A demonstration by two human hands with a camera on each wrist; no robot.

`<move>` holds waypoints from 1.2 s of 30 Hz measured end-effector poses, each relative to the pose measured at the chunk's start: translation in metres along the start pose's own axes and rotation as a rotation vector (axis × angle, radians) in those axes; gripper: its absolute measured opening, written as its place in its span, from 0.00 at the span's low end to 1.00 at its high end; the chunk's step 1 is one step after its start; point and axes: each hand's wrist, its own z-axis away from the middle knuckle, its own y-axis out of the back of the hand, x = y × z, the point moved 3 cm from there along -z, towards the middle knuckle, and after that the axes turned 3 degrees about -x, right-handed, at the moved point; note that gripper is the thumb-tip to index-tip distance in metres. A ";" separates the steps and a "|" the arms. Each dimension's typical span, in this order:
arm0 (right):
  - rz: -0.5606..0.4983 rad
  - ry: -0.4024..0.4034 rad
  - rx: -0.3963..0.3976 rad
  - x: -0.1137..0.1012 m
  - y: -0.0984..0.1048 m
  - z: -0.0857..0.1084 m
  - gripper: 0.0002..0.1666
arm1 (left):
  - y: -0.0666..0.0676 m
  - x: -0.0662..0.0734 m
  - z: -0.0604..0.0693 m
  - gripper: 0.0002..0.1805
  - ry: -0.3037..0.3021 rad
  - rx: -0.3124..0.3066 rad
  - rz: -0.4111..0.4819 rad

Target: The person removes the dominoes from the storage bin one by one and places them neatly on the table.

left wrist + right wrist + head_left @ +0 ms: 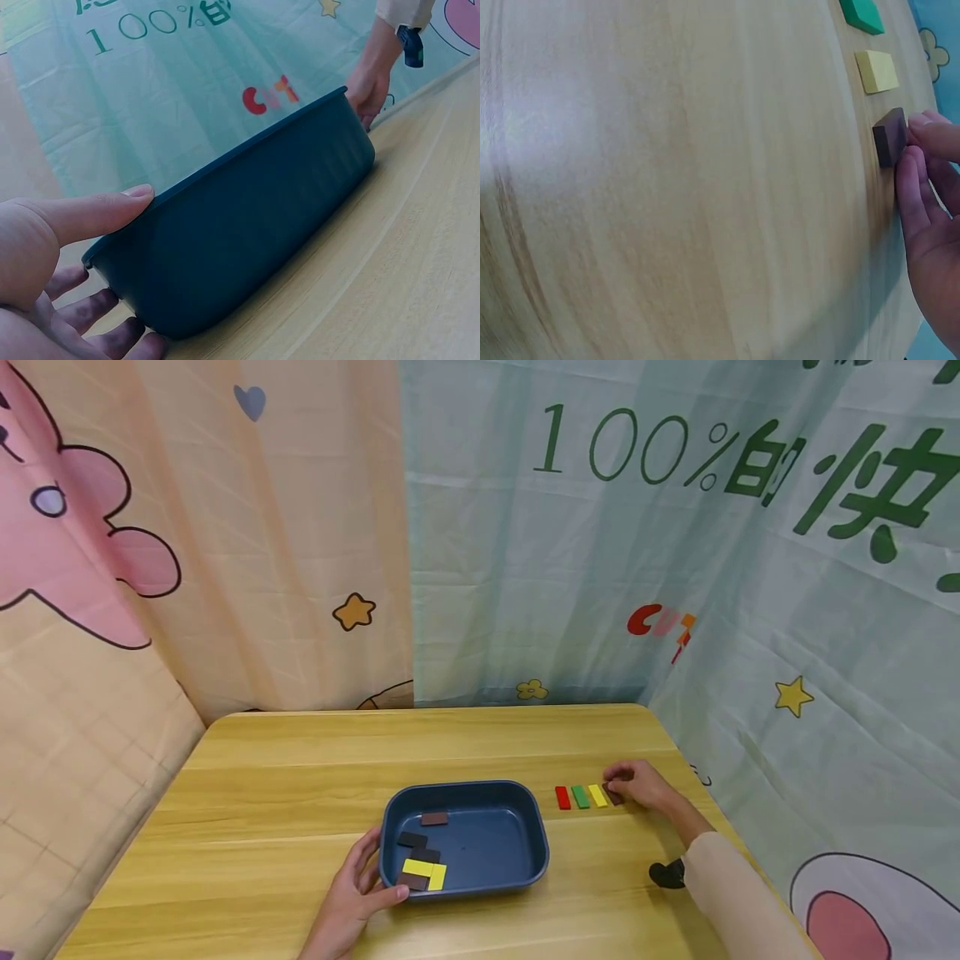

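My left hand (354, 893) grips the near left corner of a dark blue plastic tray (536, 827), the thumb over its rim and the other fingers along its outer wall. In the left wrist view, the tray (240, 225) hides the blocks inside. On the right, my right hand (637, 782) pinches a dark brown rectangular block (613, 794) between thumb and fingers. The right wrist view has this brown block (889, 138) tilted at the table. Beside it, a yellow block (597, 796), a green block (580, 797) and a red block (562, 797) lie in a row.
Several blocks lie in the tray's left part, including a brown block (434, 818), a black block (412, 839) and a yellow block (437, 877). Everything stands on a wooden table (247, 827). Printed curtains (517, 568) hang behind and beside it.
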 end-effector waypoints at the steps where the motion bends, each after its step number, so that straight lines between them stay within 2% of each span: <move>1: -0.004 -0.005 0.001 -0.001 0.001 0.000 0.10 | 0.000 0.000 0.000 0.52 -0.003 0.000 0.000; 6: -0.014 -0.034 -0.001 -0.005 0.005 -0.002 0.13 | 0.000 0.001 -0.001 0.53 -0.008 0.000 -0.011; 10: 0.017 -0.021 0.002 -0.012 0.009 -0.005 0.14 | -0.001 0.000 -0.001 0.53 -0.006 -0.004 -0.014; 17: 0.035 0.055 -0.031 -0.033 0.009 -0.013 0.17 | -0.001 0.000 -0.001 0.52 -0.003 0.002 -0.017; 23: 0.026 0.120 -0.084 -0.059 -0.001 -0.017 0.17 | 0.000 0.001 -0.001 0.52 -0.008 0.000 -0.021; 30: -0.004 0.156 -0.170 -0.086 -0.018 -0.022 0.17 | 0.002 0.000 -0.003 0.53 0.000 0.008 -0.034; 36: 0.026 0.205 -0.215 -0.104 -0.030 -0.028 0.15 | 0.002 -0.001 -0.003 0.53 -0.005 -0.007 -0.013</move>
